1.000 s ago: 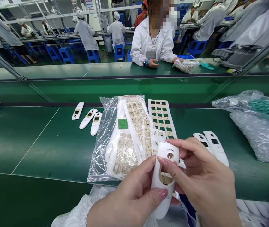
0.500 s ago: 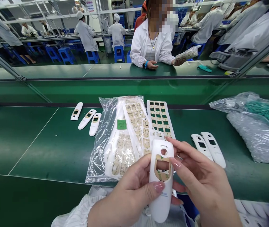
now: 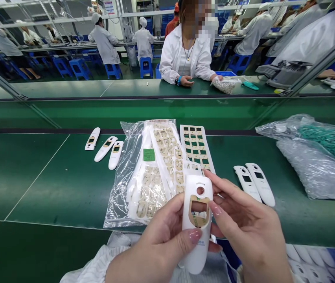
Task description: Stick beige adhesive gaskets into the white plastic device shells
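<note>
Left hand (image 3: 158,245): you're clasping white casing (image 3: 205,232) | right hand (image 3: 248,222): pinching edge above | likely light, stiff, smooth; hold sides

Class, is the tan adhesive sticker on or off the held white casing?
On: the tan adhesive sticker lies against the white casing, above the blue lettering.

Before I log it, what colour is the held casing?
The casing is white; head view shows it.

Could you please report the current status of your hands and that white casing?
Left hand gripping white casing, thumb across its front. Right hand at its upper right side. Tan patch around casing's window. Bagged sheets just beyond.
</note>
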`<control>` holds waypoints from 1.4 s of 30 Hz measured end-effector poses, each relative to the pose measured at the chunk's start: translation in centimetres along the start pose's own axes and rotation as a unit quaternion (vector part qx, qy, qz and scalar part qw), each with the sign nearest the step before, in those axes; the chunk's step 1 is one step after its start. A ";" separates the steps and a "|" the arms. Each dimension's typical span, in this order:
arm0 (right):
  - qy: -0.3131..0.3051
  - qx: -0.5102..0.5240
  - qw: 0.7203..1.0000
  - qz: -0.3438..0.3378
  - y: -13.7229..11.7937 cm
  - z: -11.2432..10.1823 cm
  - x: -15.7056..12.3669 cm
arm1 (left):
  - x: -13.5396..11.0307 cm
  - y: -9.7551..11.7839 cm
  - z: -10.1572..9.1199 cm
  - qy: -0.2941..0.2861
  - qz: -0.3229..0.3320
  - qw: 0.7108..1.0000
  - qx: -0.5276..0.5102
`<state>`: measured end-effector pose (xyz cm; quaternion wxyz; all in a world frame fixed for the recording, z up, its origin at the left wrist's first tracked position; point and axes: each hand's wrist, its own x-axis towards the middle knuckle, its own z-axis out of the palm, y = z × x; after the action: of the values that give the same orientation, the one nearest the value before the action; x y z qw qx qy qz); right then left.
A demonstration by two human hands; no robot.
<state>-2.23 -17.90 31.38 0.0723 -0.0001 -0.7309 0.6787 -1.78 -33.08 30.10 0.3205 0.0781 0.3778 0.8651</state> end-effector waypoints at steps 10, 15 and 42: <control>0.048 -0.067 0.990 -0.111 0.8 0.5 -0.2 | -0.1 0.4 0.7 0.009 0.034 0.999 0.018; 0.043 -0.028 0.998 -0.024 0.3 0.3 -0.5 | 0.2 0.0 0.4 0.003 0.041 0.999 -0.013; -0.123 0.069 0.987 0.071 0.6 1.0 -0.6 | -0.3 1.5 0.4 -0.017 0.034 0.997 0.069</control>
<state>-1.78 -18.86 30.67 -0.0666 0.0365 -0.6835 0.7260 -2.12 -33.79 31.42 0.2910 0.1275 0.4282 0.8460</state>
